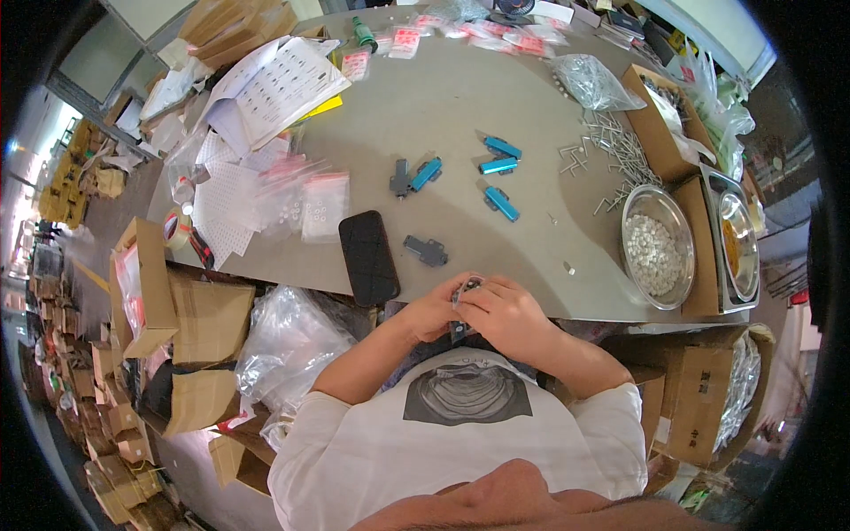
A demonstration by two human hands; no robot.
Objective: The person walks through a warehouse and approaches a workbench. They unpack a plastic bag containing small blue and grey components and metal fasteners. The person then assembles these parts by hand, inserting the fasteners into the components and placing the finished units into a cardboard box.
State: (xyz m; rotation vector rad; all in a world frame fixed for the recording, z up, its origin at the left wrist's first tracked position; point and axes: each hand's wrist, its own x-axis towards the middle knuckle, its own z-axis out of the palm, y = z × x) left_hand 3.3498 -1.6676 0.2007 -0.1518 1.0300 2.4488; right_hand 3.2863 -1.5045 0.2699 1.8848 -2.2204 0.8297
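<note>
My left hand [431, 313] and my right hand [508, 311] meet at the table's near edge, closed round a small dark grey part [458, 331]. Fingers cover most of it, so its full shape cannot be made out. Just beyond my hands lies a similar dark grey part [425, 250]. Farther up, another grey part [399, 179] touches a blue rectangular part [426, 173]. To their right lie three more: an upper blue part [502, 147], a middle blue part [498, 165] and a lower blue part [501, 203]. A black phone [368, 257] rests left of my hands.
At right, a metal bowl [634, 203] holds white pieces, beside bent metal pins [620, 146] and an open cardboard box [637, 86]. Clear bags [324, 205] and printed papers [282, 93] cover the left. Red-and-white packets [405, 42] line the far side. Cartons [208, 314] flank me below the table.
</note>
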